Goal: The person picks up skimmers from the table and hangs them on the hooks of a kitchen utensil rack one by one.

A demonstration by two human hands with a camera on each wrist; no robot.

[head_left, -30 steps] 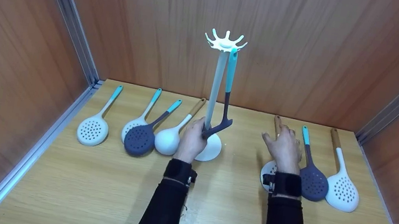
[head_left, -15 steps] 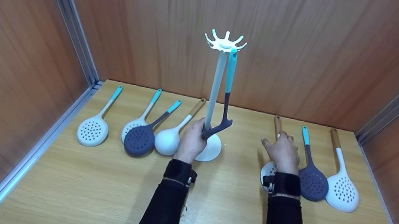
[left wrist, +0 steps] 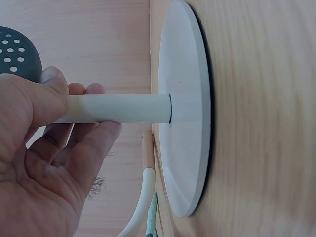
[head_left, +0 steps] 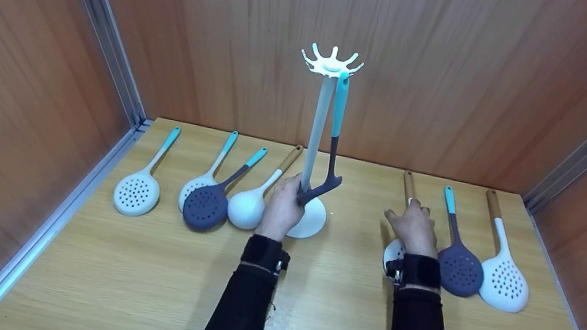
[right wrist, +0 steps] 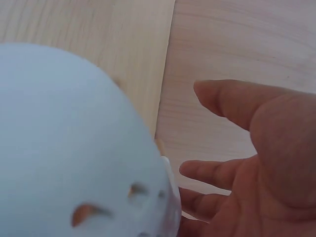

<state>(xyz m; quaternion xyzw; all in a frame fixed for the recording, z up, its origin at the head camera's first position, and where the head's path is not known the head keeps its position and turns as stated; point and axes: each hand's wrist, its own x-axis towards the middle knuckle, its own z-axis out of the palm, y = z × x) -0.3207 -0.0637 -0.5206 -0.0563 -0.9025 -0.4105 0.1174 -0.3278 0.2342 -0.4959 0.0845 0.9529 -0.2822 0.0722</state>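
left hand (head_left: 281,207) is gripping the white, hook-topped upright stand (head_left: 319,128); right hand (head_left: 415,228), spread and slack, is hovering over the white, perforated, brown-handled skimmer (head_left: 393,254) at right; pickup is seemingly pending, requiring a firm pinch.

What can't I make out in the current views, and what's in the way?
Head view: the middle of the brown-handled skimmer, covered by the right hand.
Head view: part of the round base, behind the left hand.
Left wrist view: most of a dark slotted head, cut off by the left edge and hidden by the hand.
Right wrist view: some fingertips, hidden behind a blurred white slotted head; contact is unclear.
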